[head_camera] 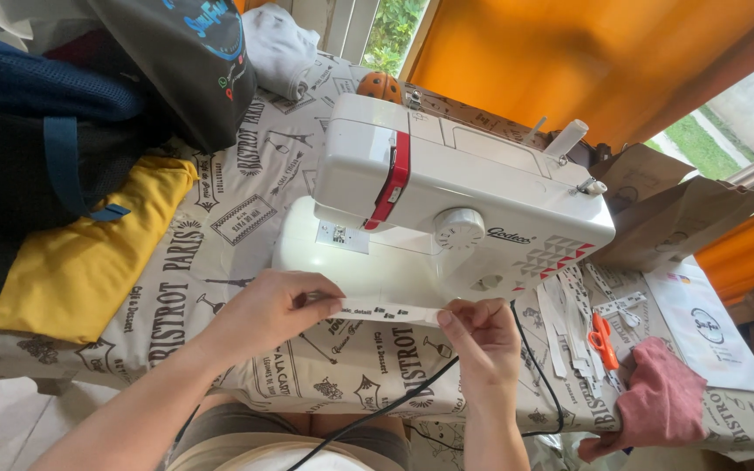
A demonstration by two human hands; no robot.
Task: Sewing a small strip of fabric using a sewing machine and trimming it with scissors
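Both my forearms are bare from elbow to wrist; no sleeve reaches into view on either side. My left hand [277, 307] carries no ring, watch or glove. My right hand [482, 340] is likewise uncovered, with short, unpainted fingernails and no bracelet at the wrist. At the lower edge of the view, I wear a light cream garment across the torso, and below it a band of grey-olive fabric covers my lap. My thighs beyond that hem are bare.
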